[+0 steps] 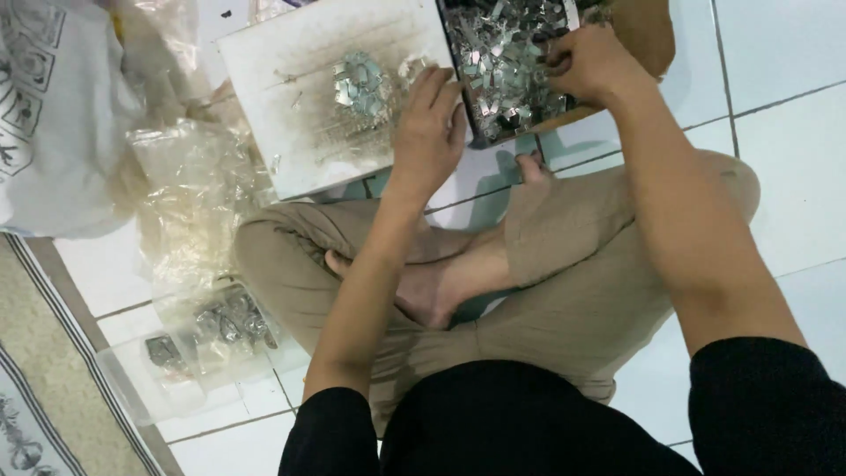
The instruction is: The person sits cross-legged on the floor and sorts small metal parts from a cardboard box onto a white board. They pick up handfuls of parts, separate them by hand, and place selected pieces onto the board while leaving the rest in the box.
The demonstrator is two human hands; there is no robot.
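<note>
I sit cross-legged on a white tiled floor. My left hand [429, 123] rests fingers-down on the near right corner of a dirty white board [300, 115], just beside a small heap of shiny metal pieces [359, 81]. My right hand [589, 60] reaches into a cardboard box [648, 35] filled with several small silvery metal clips [502, 62]; its fingers are curled into the pile, and what they hold is hidden.
Crumpled clear plastic bags [189, 189] lie at the left, beside a white printed bag [53, 115]. A clear plastic tray [189, 353] with metal parts sits near my left knee. A patterned mat [35, 388] covers the lower left corner.
</note>
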